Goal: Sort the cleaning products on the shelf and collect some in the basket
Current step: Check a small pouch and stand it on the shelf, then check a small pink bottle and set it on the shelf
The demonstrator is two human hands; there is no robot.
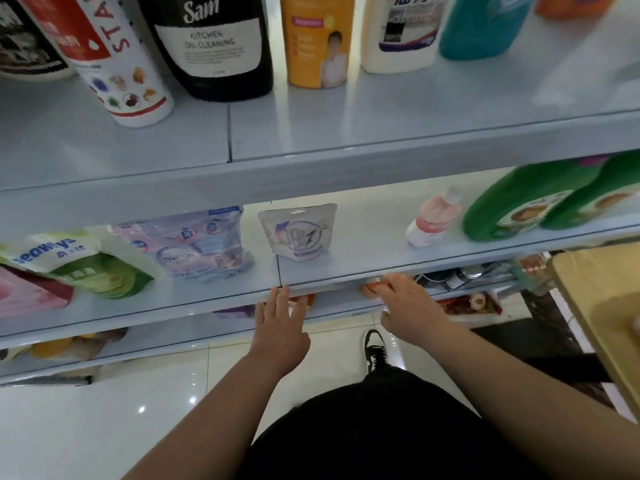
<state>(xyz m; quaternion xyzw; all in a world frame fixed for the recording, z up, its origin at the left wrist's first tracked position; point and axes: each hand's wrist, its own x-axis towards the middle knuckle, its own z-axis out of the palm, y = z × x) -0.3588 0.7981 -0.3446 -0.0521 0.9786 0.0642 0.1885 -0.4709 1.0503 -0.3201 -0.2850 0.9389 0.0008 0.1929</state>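
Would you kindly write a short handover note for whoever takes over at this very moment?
Left hand: open, fingers straight, reaching under the middle shelf edge.
Right hand: fingers curled on an orange item just below that edge.
Middle shelf: white pouch, small bottle, green jugs.
Top shelf: upright bottles.
Done: cannot tell; no basket clearly in view.
Left: draw out the orange item, go on sorting, fill the basket.

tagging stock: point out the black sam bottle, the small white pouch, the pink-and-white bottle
black Sam bottle (207, 46), head view, white label
small white pouch (298, 233), head view, front panel
pink-and-white bottle (433, 220), head view, body
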